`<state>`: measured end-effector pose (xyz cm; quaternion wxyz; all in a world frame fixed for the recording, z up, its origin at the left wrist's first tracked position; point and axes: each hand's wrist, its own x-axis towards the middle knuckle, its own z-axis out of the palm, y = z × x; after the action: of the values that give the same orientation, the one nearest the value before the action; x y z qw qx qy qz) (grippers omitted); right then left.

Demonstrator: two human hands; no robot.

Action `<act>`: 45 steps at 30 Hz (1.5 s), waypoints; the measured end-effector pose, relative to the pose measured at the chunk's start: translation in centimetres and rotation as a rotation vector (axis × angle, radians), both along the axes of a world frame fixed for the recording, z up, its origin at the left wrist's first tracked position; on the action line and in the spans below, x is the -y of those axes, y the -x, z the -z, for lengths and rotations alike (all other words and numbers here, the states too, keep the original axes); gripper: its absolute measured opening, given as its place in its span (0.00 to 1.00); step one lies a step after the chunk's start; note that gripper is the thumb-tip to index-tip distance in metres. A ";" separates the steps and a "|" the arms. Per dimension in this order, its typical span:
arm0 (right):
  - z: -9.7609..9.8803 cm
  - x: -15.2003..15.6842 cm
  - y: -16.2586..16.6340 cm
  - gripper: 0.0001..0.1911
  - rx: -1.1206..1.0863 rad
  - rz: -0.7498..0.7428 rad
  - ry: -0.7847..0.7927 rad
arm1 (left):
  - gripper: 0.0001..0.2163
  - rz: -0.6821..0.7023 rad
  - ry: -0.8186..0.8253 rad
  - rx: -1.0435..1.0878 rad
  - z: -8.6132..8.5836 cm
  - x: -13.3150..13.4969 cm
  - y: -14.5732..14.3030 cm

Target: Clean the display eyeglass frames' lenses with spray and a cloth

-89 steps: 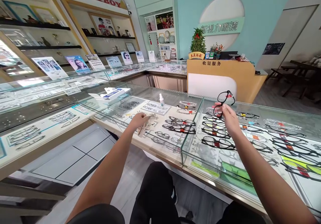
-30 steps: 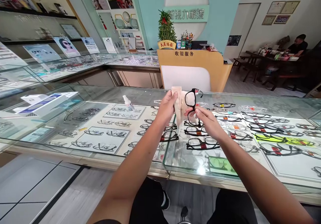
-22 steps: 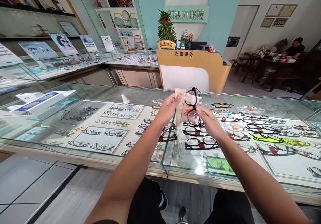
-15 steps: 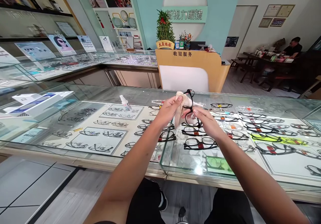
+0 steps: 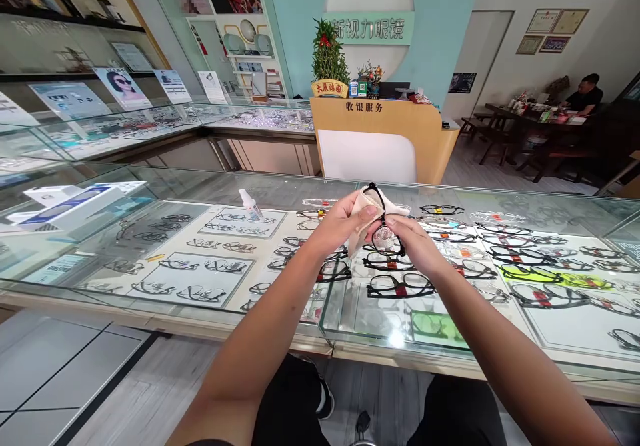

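Note:
Above the glass display case (image 5: 345,329), both my hands are close together. My left hand (image 5: 345,223) is closed on a pale cleaning cloth (image 5: 356,241), pressed with the thumb against the upper lens of black-framed eyeglasses (image 5: 383,207). That lens is mostly covered by the cloth. My right hand (image 5: 409,238) pinches the eyeglasses near the bridge; the lower lens hangs free beneath the fingers. The eyeglasses are held on end, one lens over the other. Under the glass top, rows of spectacle frames (image 5: 400,287) lie below my hands.
A small white spray bottle (image 5: 250,205) stands on the case to the left. Farther left are white-and-blue boxes (image 5: 75,206). Beyond the case stands a wooden cashier counter (image 5: 430,133) with a plant. A person (image 5: 585,96) sits at a dark table at the far right.
The cloth and my left thumb have moved right, over the upper lens, which was uncovered before. The eyeglasses have tilted slightly in my right hand.

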<state>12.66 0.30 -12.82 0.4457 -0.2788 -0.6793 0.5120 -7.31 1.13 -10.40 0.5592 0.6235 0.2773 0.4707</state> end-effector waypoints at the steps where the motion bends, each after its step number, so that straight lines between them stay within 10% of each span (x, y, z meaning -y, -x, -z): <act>1: 0.1 0.0 0.0 0.20 -0.004 0.012 0.006 | 0.20 -0.012 0.004 -0.002 0.0 0.0 0.0; 13: -1.3 1.2 0.4 0.25 0.106 -0.117 -0.085 | 0.24 -0.207 -0.045 0.055 -0.4 1.0 -1.0; 22: -2.1 1.2 -0.6 0.22 0.109 0.021 -0.128 | 0.22 0.047 -0.063 -0.046 -0.4 0.2 1.0; 31: -1.2 1.4 0.7 0.22 0.037 -0.101 -0.060 | 0.23 -0.154 -0.053 0.030 -0.2 0.9 -0.8; 40: -1.6 0.7 -0.5 0.22 0.034 0.000 -0.103 | 0.25 0.029 -0.037 -0.008 0.0 0.1 0.7; 45: -0.7 0.9 0.6 0.23 0.015 -0.077 -0.048 | 0.23 -0.110 -0.034 0.061 0.3 0.6 -1.0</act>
<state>12.06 -0.64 -12.08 0.4271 -0.2456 -0.7048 0.5104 -6.28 0.52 -10.73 0.5302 0.6020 0.2860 0.5241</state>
